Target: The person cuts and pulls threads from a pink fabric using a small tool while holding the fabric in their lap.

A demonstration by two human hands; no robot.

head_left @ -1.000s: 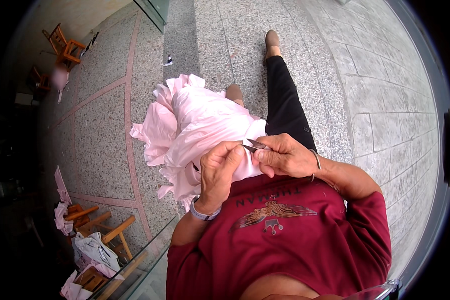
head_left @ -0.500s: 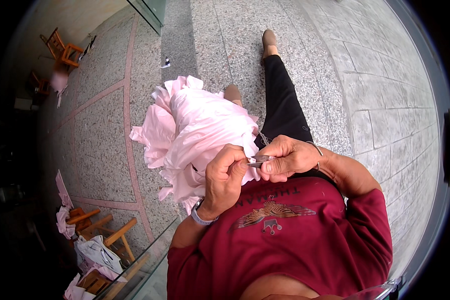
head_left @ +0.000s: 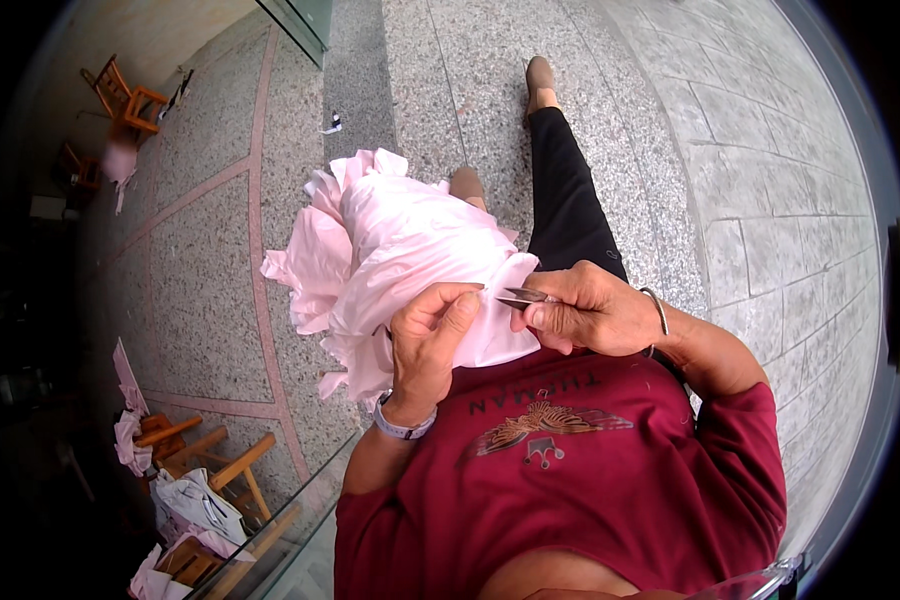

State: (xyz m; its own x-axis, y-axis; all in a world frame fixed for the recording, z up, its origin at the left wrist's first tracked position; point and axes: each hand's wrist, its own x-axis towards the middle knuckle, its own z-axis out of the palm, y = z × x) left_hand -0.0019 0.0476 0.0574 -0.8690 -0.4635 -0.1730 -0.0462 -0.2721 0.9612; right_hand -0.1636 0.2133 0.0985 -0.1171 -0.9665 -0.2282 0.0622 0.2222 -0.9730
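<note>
Head view: pink garment (head_left: 400,250) under left hand (head_left: 428,340)

Dark red long-sleeved shirt (head_left: 570,480) with a printed winged emblem on the chest, sleeves pushed up the forearms. Black trousers (head_left: 570,190). Tan shoe (head_left: 540,75). Silver wristwatch (head_left: 402,425) on left wrist; thin metal bangle (head_left: 658,310) on right wrist.

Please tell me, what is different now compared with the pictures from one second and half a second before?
Little changed. The left hand shifted its pinch a little along the edge of the pink cloth, and the right hand turned the small metal snips slightly toward it. Both hands kept their grip; nothing was let go. The cloth stayed bunched on the lap, and the wooden chairs stayed in place.
</note>
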